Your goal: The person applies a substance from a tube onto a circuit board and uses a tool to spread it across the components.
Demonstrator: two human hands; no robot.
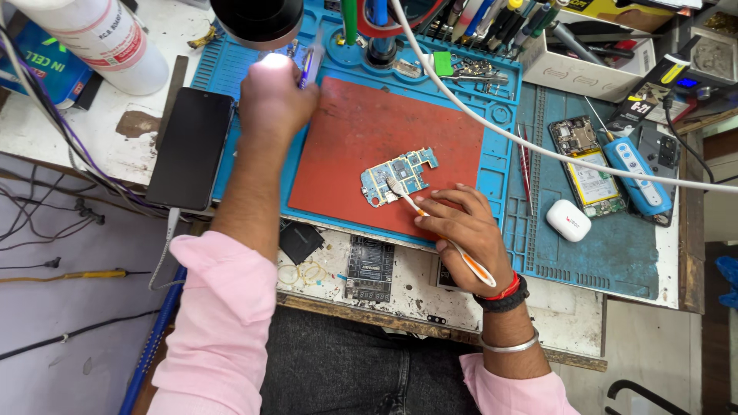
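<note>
A: Right hand (pixel 465 227), grip closed on a toothbrush (pixel 438 230), orange-and-white handle running back over the wrist. Bristles touch the lower middle of the blue board (pixel 398 175).

B: Board position?

A: Flat on the red mat (pixel 354 131), lower right part, tilted a little. Nothing pins it down.

B: Left hand (pixel 273 96)?

A: Up near the far edge of the blue mat (pixel 500 169), fingers curled shut around a thin purple tool (pixel 307 65), pen-like. Strong glare on the knuckles; I cannot tell the tip.

B: Step in hand?

A: Judged as brushing the board clean, mid-way. Next stroke likely calls for light pressure and something to steady the loose board, since it may slide on the mat.

B: Surroundings?

A: Black phone (pixel 191 146) left of the blue mat, on the bench (pixel 115 115). Opened phone (pixel 588 169) and a blue handheld tool (pixel 638 177) to the right, white earbud case (pixel 569 220) near them. Tweezers (pixel 524 165) lie just beside the red mat.

B: Obstructions?

A: A white cable (pixel 538 146) crosses above the red mat's upper right corner, well apart from the brush. A dark lamp or lens head (pixel 257 19) hangs over the left hand. Path to the board is open.
</note>
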